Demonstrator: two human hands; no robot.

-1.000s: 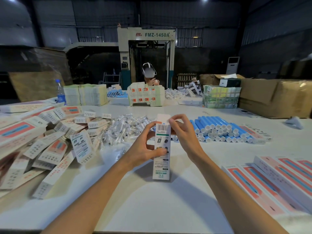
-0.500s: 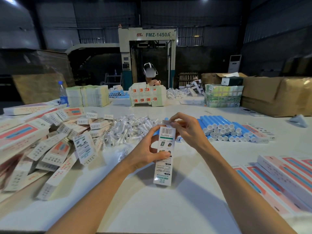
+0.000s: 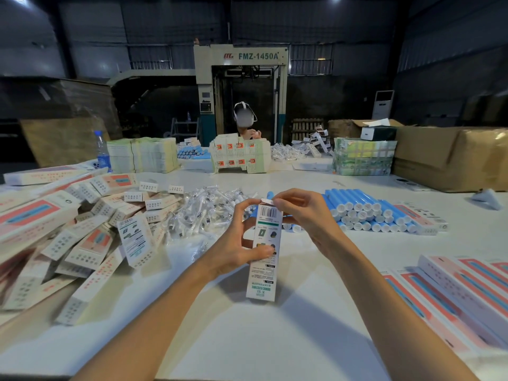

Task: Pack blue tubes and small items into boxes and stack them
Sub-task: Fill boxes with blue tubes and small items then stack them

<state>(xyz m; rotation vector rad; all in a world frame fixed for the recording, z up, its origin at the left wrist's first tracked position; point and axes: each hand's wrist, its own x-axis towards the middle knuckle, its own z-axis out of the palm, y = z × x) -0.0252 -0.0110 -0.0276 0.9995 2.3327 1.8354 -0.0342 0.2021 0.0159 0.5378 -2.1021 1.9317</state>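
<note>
I hold a long white printed box [image 3: 264,259] upright over the white table [image 3: 247,339], barcode end up. My left hand [image 3: 236,243] grips its middle, thumb across the printed face. My right hand [image 3: 299,213] pinches the small flap at the box's top end. Behind my hands lies a row of blue tubes [image 3: 362,210] with white caps, stacked in layers. A heap of small clear-wrapped items [image 3: 203,213] lies left of centre.
A loose pile of flat boxes [image 3: 68,237] covers the left side. Boxes with pink and blue fronts [image 3: 453,292] lie in a row at the right. Across the table another person sits behind stacked cartons [image 3: 239,158], with a large cardboard box [image 3: 450,158] at far right.
The box's top flap has gone from standing open to folded down under my right fingers. The box has tilted slightly and both hands have shifted a little to the right.
</note>
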